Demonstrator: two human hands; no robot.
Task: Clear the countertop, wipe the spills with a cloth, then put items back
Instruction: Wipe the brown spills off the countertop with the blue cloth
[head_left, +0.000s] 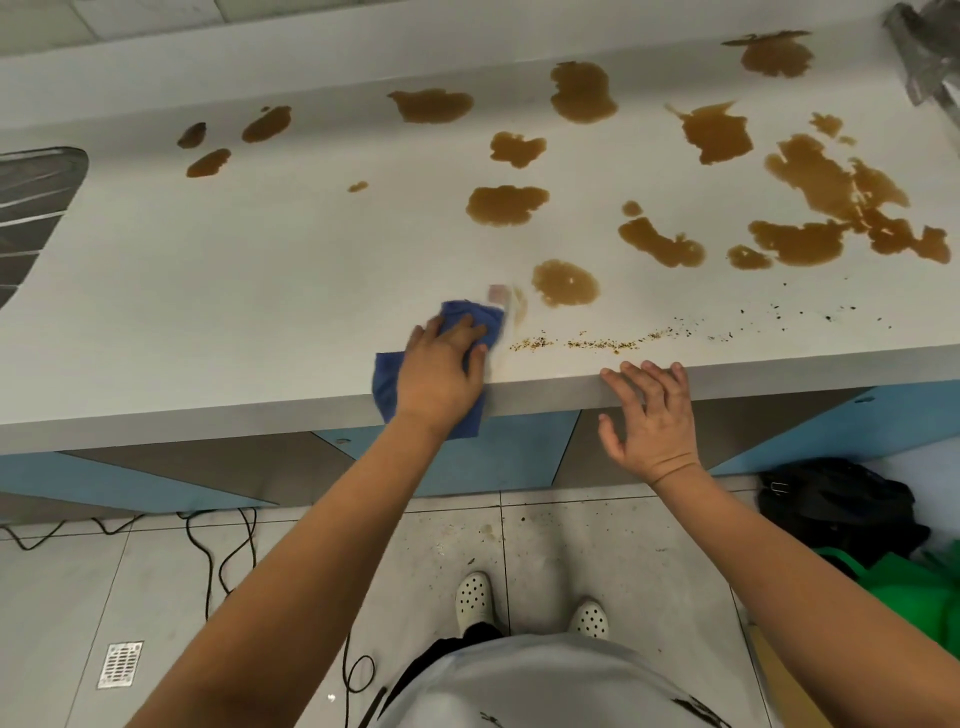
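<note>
Pressing flat, my left grip (441, 364) lies with spread fingers on the blue cloth (457, 358), which sits at the front edge of the white surface (234, 291) and hangs partly over it. My right grip (649, 415) is also spread and holds nothing; its fingertips (644, 370) touch the front lip of the surface, palm toward the cabinet.

Just right of the cloth I see a faint smeared streak, then a brown puddle (565, 283). Many more brown spills (831, 208) are scattered across the back and right of the surface. A line of crumbs (597, 343) runs along the front edge between cloth and right grip, thinning into dark specks farther right.

On the floor lie black cables (218, 551), a drain grate (119, 665), and a black bag (836, 504) beside something green (914, 592).
</note>
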